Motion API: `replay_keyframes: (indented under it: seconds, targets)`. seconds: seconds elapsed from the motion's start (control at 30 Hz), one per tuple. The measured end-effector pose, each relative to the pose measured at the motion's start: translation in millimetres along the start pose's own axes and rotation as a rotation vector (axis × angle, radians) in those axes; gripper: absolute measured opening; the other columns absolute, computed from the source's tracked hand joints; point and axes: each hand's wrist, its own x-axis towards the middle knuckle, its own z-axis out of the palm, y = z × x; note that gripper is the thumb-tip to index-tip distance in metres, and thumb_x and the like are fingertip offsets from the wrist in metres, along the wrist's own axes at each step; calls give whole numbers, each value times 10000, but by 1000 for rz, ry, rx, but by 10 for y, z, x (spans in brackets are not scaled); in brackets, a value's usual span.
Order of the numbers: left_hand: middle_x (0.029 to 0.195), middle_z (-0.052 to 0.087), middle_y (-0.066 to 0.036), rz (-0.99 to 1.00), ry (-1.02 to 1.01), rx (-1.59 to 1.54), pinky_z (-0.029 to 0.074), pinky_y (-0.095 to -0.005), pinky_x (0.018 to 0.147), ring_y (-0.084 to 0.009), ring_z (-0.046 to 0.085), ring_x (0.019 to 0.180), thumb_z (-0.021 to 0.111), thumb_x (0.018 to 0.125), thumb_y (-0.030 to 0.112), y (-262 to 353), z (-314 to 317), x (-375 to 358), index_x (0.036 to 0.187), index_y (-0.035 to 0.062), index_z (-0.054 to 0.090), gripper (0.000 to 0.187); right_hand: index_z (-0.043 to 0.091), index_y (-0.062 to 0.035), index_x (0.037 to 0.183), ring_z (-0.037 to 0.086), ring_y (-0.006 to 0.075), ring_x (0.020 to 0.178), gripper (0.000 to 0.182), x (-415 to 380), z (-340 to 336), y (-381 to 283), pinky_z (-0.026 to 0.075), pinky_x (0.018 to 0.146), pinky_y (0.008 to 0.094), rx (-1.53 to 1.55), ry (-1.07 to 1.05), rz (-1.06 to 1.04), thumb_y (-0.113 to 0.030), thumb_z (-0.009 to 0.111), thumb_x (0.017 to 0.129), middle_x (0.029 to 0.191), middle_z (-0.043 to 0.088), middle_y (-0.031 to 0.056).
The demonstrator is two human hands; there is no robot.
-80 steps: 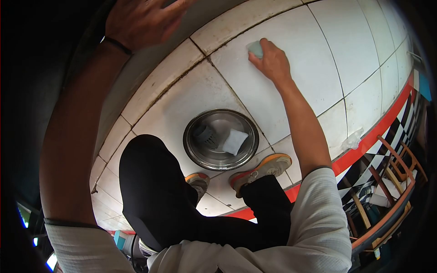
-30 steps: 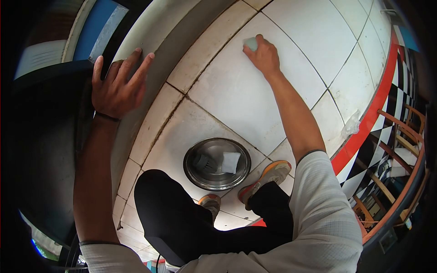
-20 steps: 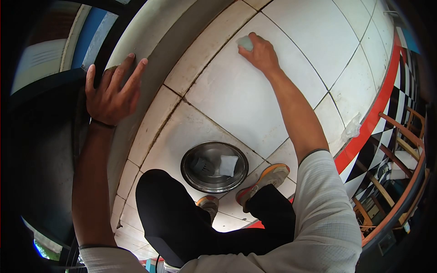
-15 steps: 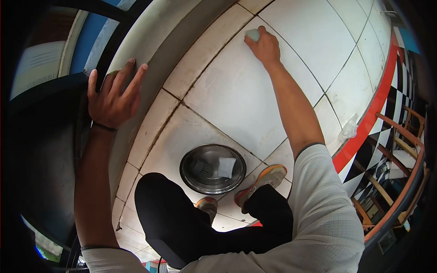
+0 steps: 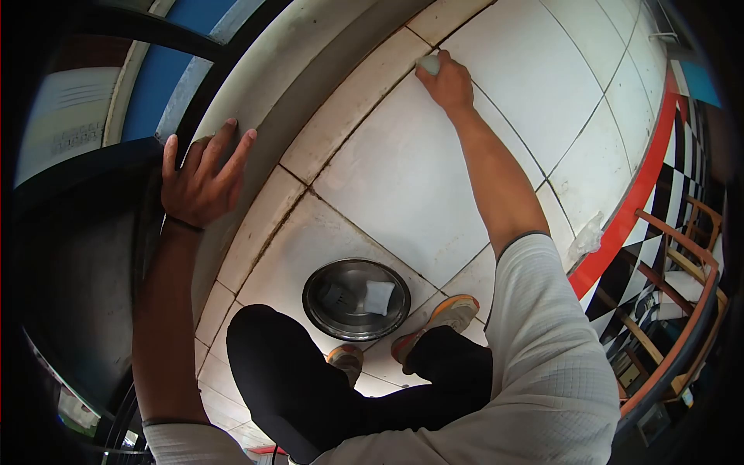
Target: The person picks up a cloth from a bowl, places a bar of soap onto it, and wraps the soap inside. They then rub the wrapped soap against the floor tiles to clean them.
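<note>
My right hand point(image 5: 446, 84) is closed around a pale, sponge-like pad point(image 5: 428, 65), most of it covered by the fingers. It presses the pad against the white tiles point(image 5: 403, 163) near a dark grout line. Fingers spread, my left hand point(image 5: 203, 180) rests on the rounded pale ledge point(image 5: 260, 70) and holds nothing. Between my feet and the tiles ahead stands a round metal basin point(image 5: 356, 329). Inside it lie a white square pad point(image 5: 379, 297) and a dark item point(image 5: 335, 296) whose kind I cannot make out.
A crumpled clear plastic bag point(image 5: 587, 237) lies by the red border point(image 5: 620, 221) on the right. Wooden chairs point(image 5: 682, 263) stand past it on a black-and-white checkered floor. Dark frame bars point(image 5: 147, 32) run along the left side. My shoe point(image 5: 446, 318) is close to the basin.
My right hand and the pad have shifted slightly left over the tile, closer to the grout line. The whole view has tilted a little; my left hand stays on the ledge.
</note>
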Motion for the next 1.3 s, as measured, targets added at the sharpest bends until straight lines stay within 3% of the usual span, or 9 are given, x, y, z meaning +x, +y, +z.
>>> replay_keyframes:
  seconds: [0.2, 0.33, 0.43, 0.57, 0.67, 0.8, 1.03, 1.23, 1.3]
  targets:
    - [1329, 600, 23, -14, -60, 24, 225, -490, 1125, -112, 628, 1011, 599, 847, 290, 11, -24, 2, 1370, 346, 554, 528, 543, -36, 1061, 676, 396, 816, 454, -906, 107, -509, 573, 712, 469, 6, -439, -322, -342, 747, 795, 916, 654, 214]
    - [1343, 595, 9, -12, -54, 40, 179, -492, 1140, -116, 621, 1072, 600, 842, 290, 3, -1, -12, 1373, 349, 554, 537, 549, -1, 1012, 676, 380, 773, 427, 73, -107, 207, 572, 650, 436, 9, -97, -42, -325, 741, 810, 862, 659, 196]
    - [1359, 589, 10, -17, -52, 34, 123, -492, 1158, -120, 614, 1116, 597, 850, 300, 12, 3, 17, 1382, 341, 555, 535, 549, 0, 1005, 679, 371, 753, 411, -135, 55, 21, 572, 625, 428, -24, -37, -36, -318, 734, 823, 833, 658, 190]
    - [1354, 592, 12, -12, -62, 56, 109, -492, 1161, -119, 610, 1134, 574, 882, 309, 11, -7, 2, 1381, 341, 557, 500, 563, -28, 1059, 682, 379, 827, 462, -877, 225, -631, 572, 712, 475, 108, -347, -225, -357, 748, 792, 901, 659, 192]
    - [1342, 596, 9, -22, -48, 54, 138, -490, 1152, -125, 614, 1118, 595, 859, 296, 17, 3, 5, 1380, 368, 546, 528, 561, -12, 1052, 684, 365, 798, 462, -535, 147, -308, 575, 681, 448, 58, -217, -320, -361, 737, 807, 867, 669, 187]
    - [1349, 589, 26, -27, -64, 41, 147, -491, 1152, -125, 615, 1108, 600, 876, 287, 30, -8, -17, 1385, 364, 545, 518, 572, 16, 983, 684, 351, 731, 410, 169, -131, 240, 575, 623, 392, -91, -89, -43, -346, 706, 844, 761, 668, 188]
    - [1329, 601, 37, -40, -66, 24, 191, -477, 1142, -108, 615, 1087, 631, 832, 259, 24, -8, -25, 1383, 372, 549, 569, 549, 1, 1046, 685, 400, 791, 480, -453, 71, -164, 579, 712, 458, -37, -267, -366, -369, 739, 807, 870, 679, 224]
    - [1279, 620, 39, -34, -34, 56, 176, -477, 1170, -97, 623, 1042, 597, 837, 287, 17, 15, -39, 1388, 393, 537, 564, 577, 0, 978, 684, 382, 806, 392, 61, 19, -47, 566, 683, 459, -42, -62, 14, -338, 721, 841, 868, 688, 207]
    - [1266, 627, 40, -30, -31, 49, 179, -473, 1170, -94, 627, 1023, 601, 836, 280, 2, 11, -45, 1383, 387, 544, 561, 571, -5, 963, 684, 386, 802, 384, -214, 191, -221, 567, 687, 466, -1, -57, -137, -328, 734, 832, 857, 684, 209]
